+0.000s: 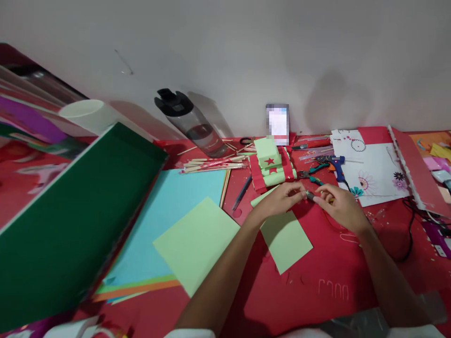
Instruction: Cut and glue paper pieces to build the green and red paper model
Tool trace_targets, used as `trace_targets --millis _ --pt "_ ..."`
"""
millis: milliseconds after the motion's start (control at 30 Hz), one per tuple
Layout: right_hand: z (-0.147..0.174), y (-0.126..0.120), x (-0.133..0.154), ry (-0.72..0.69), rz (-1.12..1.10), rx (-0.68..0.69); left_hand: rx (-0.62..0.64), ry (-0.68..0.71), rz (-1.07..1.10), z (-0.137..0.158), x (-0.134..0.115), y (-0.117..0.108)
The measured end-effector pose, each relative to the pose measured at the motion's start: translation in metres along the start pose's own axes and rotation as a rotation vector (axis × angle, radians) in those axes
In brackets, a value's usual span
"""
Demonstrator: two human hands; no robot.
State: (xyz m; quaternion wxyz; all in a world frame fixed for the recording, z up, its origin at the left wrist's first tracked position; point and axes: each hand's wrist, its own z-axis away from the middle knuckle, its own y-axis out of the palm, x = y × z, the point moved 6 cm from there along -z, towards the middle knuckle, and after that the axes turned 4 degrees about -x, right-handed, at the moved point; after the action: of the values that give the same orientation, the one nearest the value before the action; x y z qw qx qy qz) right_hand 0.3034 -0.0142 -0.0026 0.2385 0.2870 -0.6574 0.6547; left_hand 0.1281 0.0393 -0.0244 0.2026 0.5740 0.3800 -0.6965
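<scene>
My right hand (pixel 336 206) pinches a small dark grey, stubby object (pixel 310 195) between thumb and fingers. At the light-coloured tip of that object, the fingertips of my left hand (pixel 283 199) are closed; what they grip is too small to tell. Below my left hand lies a light green paper square (pixel 287 244), and a green paper roll (pixel 259 199) shows partly beside that wrist. Just beyond both hands sits a green and red paper model (pixel 271 164) with a red star. Pliers (pixel 313 173) with teal handles rest near my right fingers.
A blue glue gun (pixel 337 165) lies right of the pliers, by a decorated white sheet (pixel 377 164). Leftward are a dark pen (pixel 242 192), a larger green sheet (pixel 195 239), wooden sticks (pixel 211 164), a tilted-looking bottle (pixel 193 124) and a tall green board (pixel 70 225).
</scene>
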Motion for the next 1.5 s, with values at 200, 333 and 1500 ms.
trace_targets --millis 200,333,1500 --pt "-0.004 0.024 -0.003 0.029 -0.341 -0.004 0.026 0.043 -0.089 0.001 -0.007 0.004" --pt "-0.007 0.030 -0.006 0.058 -0.467 0.004 0.029 0.053 -0.090 0.001 -0.009 0.005" --pt "-0.004 0.038 -0.006 0.013 -0.389 0.065 -0.084 -0.117 -0.531 0.033 -0.015 -0.061"
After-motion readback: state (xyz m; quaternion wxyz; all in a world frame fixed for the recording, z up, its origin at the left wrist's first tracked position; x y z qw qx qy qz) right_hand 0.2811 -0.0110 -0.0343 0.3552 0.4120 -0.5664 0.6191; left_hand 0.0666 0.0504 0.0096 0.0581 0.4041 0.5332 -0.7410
